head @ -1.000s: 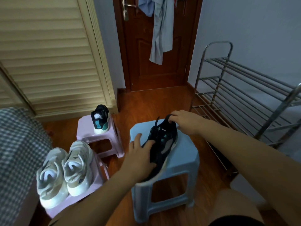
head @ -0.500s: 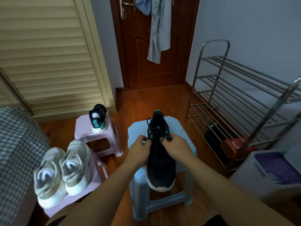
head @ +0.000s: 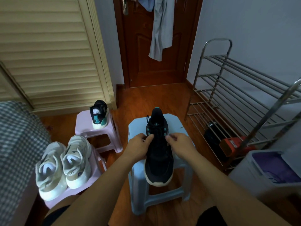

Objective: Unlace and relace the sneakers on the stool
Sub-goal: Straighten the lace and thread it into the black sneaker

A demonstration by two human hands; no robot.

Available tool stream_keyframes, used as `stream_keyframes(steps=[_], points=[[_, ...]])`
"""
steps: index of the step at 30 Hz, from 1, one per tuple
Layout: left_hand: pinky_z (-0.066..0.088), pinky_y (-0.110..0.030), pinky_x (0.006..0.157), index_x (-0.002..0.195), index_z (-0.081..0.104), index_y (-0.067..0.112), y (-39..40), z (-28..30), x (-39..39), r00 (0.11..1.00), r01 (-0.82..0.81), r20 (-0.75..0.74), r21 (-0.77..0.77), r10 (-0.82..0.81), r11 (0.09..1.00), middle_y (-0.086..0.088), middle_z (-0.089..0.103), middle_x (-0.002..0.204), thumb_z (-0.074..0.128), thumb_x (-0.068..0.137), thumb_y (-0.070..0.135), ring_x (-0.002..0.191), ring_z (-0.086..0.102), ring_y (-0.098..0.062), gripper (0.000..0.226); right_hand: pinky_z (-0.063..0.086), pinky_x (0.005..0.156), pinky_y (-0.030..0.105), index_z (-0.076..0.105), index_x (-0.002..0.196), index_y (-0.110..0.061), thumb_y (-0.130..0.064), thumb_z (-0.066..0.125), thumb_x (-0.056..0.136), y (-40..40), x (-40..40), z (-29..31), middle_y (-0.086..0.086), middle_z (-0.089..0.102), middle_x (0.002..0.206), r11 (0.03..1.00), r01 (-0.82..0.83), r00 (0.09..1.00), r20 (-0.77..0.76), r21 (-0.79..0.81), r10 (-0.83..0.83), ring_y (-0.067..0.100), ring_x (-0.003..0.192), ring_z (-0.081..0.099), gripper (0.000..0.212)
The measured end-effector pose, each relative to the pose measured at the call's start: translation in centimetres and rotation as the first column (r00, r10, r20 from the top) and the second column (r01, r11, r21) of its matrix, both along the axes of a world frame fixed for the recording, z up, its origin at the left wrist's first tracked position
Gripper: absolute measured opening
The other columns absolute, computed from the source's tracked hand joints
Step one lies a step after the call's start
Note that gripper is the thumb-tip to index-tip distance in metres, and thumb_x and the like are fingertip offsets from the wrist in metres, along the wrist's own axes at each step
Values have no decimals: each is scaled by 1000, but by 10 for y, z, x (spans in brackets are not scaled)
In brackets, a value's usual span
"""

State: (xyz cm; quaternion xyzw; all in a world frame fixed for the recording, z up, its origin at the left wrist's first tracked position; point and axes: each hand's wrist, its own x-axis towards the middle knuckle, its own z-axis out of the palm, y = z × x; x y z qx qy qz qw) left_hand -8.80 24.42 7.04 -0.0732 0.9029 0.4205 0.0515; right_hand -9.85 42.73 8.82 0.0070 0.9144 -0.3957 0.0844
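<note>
A black sneaker (head: 158, 154) with teal accents and a white sole lies lengthwise on the light blue stool (head: 176, 121), toe toward me and overhanging the near edge. My left hand (head: 138, 148) grips the sneaker's left side, its fingertips pinching at the black laces (head: 157, 130). On the right side my right hand (head: 178, 145) does the same, fingers curled in at the laces. The lace ends are too dark to make out. The matching black sneaker (head: 99, 114) stands on the far pink stool (head: 84, 126).
A pair of white and beige sneakers (head: 63, 162) sits on a near pink stool (head: 96, 167) at the left. A metal shoe rack (head: 236, 101) holding an orange box (head: 232, 144) stands right, a grey bin (head: 275, 168) beside it. A checked bedcover (head: 19, 144) lies far left. The wooden door (head: 156, 43) is ahead.
A second ago the sneaker lay askew with my hands at its heel and toe. It now lies straight, toe toward me, and both hands have come to the laces.
</note>
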Motion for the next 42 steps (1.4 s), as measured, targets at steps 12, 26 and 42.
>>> stream_keyframes(steps=[12,26,42], points=[[62,-41,65,74,66,14,9,1,12,991,-127,40,-29,128,992,-4,70,70,66,82,44,65,70,-21,32,50,63,30,68,97,-25,-48,59,87,-14,17,-18,0,67,86,983,31,999,-45,181,-23,22,78,64,27],[42,-50,104,157,-12,34,26,-16,73,1000,4,30,-321,6,947,-7,27,148,63,76,74,136,35,-36,117,22,122,52,37,152,-33,14,60,83,0,-58,25,1,-12,167,722,-380,839,-112,578,532,33,152,-4,86],[41,-34,111,157,21,36,-250,71,98,967,130,-85,-641,-238,756,7,40,152,68,78,48,136,40,-13,93,44,66,32,58,100,-28,-40,76,85,-93,-1,66,-9,37,99,580,-535,512,-310,614,801,14,74,46,27]])
